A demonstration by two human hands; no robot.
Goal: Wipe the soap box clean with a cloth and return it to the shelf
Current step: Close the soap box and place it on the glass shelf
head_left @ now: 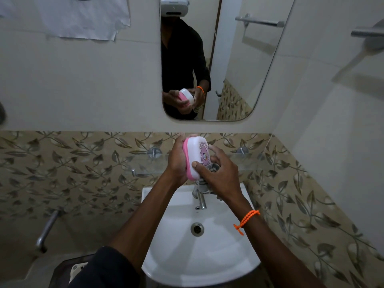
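Place: above the white basin, in front of the glass shelf (145, 163), the soap box (196, 157) is held up on edge between both hands.
Soap box: smooth rounded plastic, pink base, white lid with a purple printed pattern.
Left hand (176, 161): fingers curled round the pink back, gripping it.
Right hand (220, 173): thumb pressed on the lid, fingers bunching a greyish cloth (207, 181) against the box's side.
Progress: wiping looks under way; the box is off the shelf, so its return is not yet done.
Surroundings: glossy ceramic basin (180, 246), chrome tap (200, 198), leaf-patterned tiles.
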